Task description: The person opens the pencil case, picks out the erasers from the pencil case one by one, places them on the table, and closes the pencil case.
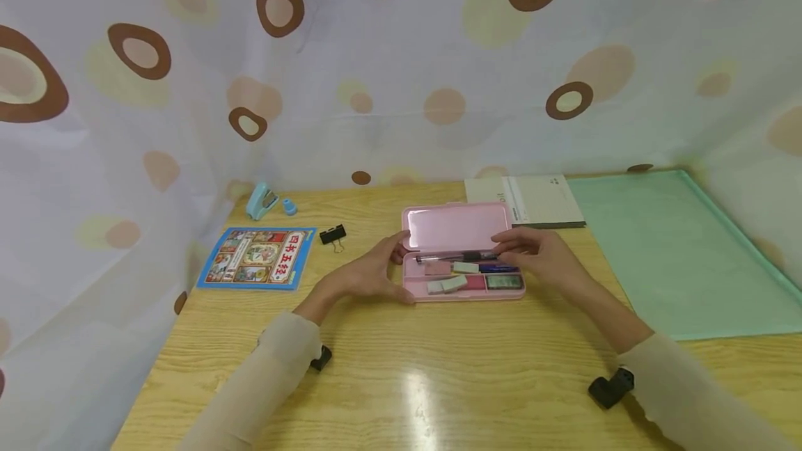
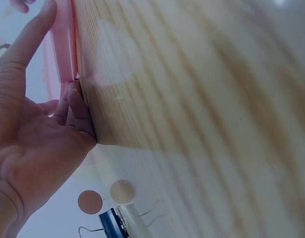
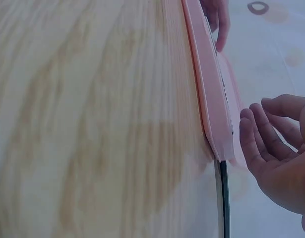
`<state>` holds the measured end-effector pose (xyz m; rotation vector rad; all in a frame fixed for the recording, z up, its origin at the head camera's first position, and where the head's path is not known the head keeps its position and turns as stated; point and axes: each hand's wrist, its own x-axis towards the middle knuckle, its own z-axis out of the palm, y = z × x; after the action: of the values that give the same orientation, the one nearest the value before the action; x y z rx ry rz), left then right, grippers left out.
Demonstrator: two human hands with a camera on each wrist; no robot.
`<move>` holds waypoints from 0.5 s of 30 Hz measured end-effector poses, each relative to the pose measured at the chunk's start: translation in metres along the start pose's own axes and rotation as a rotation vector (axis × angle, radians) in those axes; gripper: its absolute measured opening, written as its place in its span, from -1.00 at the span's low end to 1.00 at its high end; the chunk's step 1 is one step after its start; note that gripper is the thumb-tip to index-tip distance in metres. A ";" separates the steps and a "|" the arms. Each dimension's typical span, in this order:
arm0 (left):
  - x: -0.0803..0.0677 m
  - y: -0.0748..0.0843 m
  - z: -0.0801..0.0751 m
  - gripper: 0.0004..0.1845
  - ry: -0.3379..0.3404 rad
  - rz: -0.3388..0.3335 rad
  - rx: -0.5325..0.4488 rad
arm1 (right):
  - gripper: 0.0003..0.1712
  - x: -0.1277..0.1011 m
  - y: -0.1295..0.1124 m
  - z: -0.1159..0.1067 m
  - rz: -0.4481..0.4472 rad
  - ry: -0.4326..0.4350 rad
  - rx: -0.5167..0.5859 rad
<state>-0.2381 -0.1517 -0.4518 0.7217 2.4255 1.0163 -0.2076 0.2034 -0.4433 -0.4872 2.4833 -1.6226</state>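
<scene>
Pink plastic catches the eye first: a pencil case point(image 1: 462, 256) lies open at the middle of the head view, its lid point(image 1: 456, 225) propped up toward the far side and its tray facing the person. Inside the tray a pen point(image 1: 456, 256) lies lengthwise along the back, with pale erasers point(image 1: 447, 285) and a few small coloured blocks in front of it. The left hand point(image 1: 376, 271) rests against the case's left end, thumb on the near corner and fingers relaxed along the side, wrapped round nothing; the left wrist view shows the same palm point(image 2: 30, 148) flat and open against the pink edge point(image 2: 68, 44). The right hand point(image 1: 535, 252) hovers over the right end of the tray, fingers loosely curved with the tips near the pen; whether they actually pinch it I cannot tell, and in the right wrist view the fingers point(image 3: 256, 144) are curled beside the case point(image 3: 212, 104) without touching it. On the wooden table point(image 1: 438, 381), at left of the frame, lie a picture book point(image 1: 258, 257), a binder clip point(image 1: 333, 234) and a blue stapler point(image 1: 262, 200). Behind the case sits a notebook point(image 1: 532, 199), and a green mat point(image 1: 677, 256) fills the right side.
</scene>
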 end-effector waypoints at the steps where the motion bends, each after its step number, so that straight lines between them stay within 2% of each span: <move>1: 0.000 0.000 0.000 0.36 0.001 -0.003 0.000 | -0.61 0.001 -0.001 0.003 -0.008 -0.017 -0.009; 6: 0.000 0.000 -0.001 0.35 -0.006 -0.001 -0.009 | -0.62 0.007 -0.004 0.016 -0.019 -0.087 -0.087; 10: 0.000 0.001 -0.002 0.35 -0.009 0.001 -0.013 | -0.63 0.011 -0.005 0.024 -0.004 -0.088 -0.157; 15: 0.000 0.000 -0.001 0.35 -0.006 -0.003 -0.024 | -0.67 0.016 -0.005 0.028 -0.042 -0.092 -0.210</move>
<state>-0.2388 -0.1523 -0.4507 0.7113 2.4049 1.0386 -0.2138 0.1715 -0.4492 -0.6288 2.6027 -1.3254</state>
